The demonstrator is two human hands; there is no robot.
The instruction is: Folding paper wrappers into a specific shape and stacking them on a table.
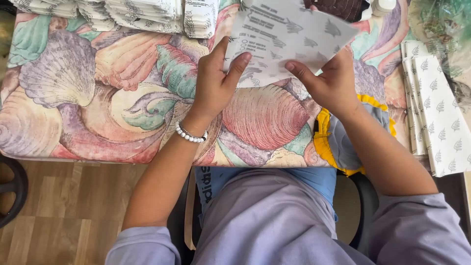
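Shell-print tablecloth (88,98) underneath; left hand (213,83) and right hand (333,81) each pinch the paper sheet (289,34) by its lower edge. Light, floppy, creases easily; grip edges

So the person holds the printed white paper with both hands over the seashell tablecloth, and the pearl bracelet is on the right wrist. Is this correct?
Not quite. The pearl bracelet is on the left wrist, not the right, as the head view shows. The rest holds: the left hand and the right hand both hold the printed white paper over the seashell tablecloth.
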